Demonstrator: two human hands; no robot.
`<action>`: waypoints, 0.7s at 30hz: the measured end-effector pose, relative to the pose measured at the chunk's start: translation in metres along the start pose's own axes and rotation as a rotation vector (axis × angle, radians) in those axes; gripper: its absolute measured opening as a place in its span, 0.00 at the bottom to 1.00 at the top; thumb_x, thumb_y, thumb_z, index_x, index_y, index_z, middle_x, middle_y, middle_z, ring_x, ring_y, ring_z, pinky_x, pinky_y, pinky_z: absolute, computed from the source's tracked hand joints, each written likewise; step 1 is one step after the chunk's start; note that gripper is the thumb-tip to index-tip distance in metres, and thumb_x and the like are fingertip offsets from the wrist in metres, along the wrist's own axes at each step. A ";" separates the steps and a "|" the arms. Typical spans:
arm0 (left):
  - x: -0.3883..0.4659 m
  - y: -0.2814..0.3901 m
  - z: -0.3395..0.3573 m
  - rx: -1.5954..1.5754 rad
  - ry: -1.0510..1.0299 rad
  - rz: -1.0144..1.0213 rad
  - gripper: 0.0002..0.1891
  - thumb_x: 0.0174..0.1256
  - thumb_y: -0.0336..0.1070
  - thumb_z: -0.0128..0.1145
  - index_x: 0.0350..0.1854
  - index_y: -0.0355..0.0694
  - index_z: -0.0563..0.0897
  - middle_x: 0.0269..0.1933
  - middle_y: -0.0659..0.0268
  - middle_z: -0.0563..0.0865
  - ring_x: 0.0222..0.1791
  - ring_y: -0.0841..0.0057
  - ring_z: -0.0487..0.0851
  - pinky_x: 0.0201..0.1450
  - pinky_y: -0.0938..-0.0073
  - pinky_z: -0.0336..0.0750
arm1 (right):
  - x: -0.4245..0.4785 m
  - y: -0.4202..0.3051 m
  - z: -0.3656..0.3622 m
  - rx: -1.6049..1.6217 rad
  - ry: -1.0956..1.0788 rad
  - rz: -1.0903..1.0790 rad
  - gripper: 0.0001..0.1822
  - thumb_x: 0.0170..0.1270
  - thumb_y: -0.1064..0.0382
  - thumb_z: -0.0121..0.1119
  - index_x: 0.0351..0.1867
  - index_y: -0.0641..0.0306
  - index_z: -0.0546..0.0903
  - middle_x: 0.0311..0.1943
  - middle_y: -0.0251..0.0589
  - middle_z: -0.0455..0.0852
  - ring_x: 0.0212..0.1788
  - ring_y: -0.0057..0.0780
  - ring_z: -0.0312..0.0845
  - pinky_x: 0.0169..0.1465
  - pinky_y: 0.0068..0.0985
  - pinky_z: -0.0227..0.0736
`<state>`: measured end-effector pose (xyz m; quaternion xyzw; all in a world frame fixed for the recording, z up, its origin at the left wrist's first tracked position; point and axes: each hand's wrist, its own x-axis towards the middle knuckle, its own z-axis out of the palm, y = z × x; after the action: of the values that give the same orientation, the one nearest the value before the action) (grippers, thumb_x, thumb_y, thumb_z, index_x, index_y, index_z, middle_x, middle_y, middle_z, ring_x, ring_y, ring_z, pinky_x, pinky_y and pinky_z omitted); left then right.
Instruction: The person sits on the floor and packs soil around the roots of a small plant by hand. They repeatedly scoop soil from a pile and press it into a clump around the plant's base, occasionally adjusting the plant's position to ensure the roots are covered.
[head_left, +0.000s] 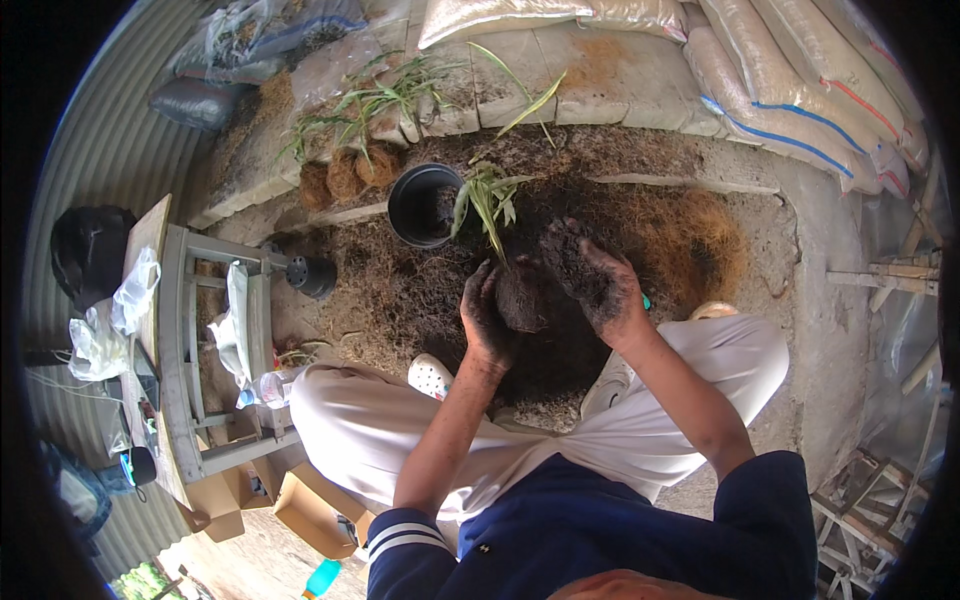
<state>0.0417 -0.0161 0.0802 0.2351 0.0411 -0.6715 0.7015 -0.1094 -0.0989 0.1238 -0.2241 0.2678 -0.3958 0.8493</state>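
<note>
Soil-smeared, my left hand is wrapped around the side of a dark, round root ball. A leafy green plant rises from that ball and leans away from me. My right hand is palm up and cupped around a clump of dark soil, just right of the root ball. Beyond my left hand, a black plastic pot stands tilted with its mouth facing me; some soil shows inside. Loose dark soil lies beneath both hands.
Brown fibre is spread at the right. Several plants with fibrous root balls lie at the back left, near a small black pot. A grey metal-framed table stands left; filled sacks are stacked at the back right.
</note>
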 end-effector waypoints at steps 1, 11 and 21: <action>0.001 -0.001 -0.001 -0.003 -0.020 -0.008 0.22 0.73 0.48 0.39 0.59 0.42 0.76 0.54 0.60 0.82 0.55 0.65 0.80 0.61 0.59 0.73 | 0.001 0.001 0.000 0.024 -0.008 -0.049 0.19 0.70 0.62 0.55 0.58 0.69 0.77 0.56 0.45 0.81 0.56 0.36 0.79 0.61 0.31 0.75; 0.003 -0.028 0.005 -0.026 0.044 0.072 0.18 0.77 0.47 0.36 0.55 0.44 0.76 0.48 0.65 0.82 0.49 0.71 0.81 0.55 0.67 0.76 | -0.014 0.049 0.000 -1.414 -0.108 -0.894 0.17 0.71 0.67 0.47 0.56 0.72 0.77 0.56 0.55 0.78 0.59 0.47 0.76 0.60 0.39 0.73; 0.005 -0.026 -0.002 0.084 0.035 0.052 0.19 0.77 0.45 0.35 0.58 0.42 0.75 0.51 0.63 0.81 0.52 0.70 0.80 0.56 0.66 0.77 | -0.017 0.054 -0.004 -1.364 -0.195 -0.867 0.21 0.69 0.64 0.49 0.60 0.71 0.75 0.62 0.55 0.73 0.69 0.55 0.63 0.69 0.46 0.61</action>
<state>0.0176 -0.0197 0.0698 0.2769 0.0191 -0.6500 0.7074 -0.0913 -0.0548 0.0935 -0.8093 0.2642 -0.4181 0.3168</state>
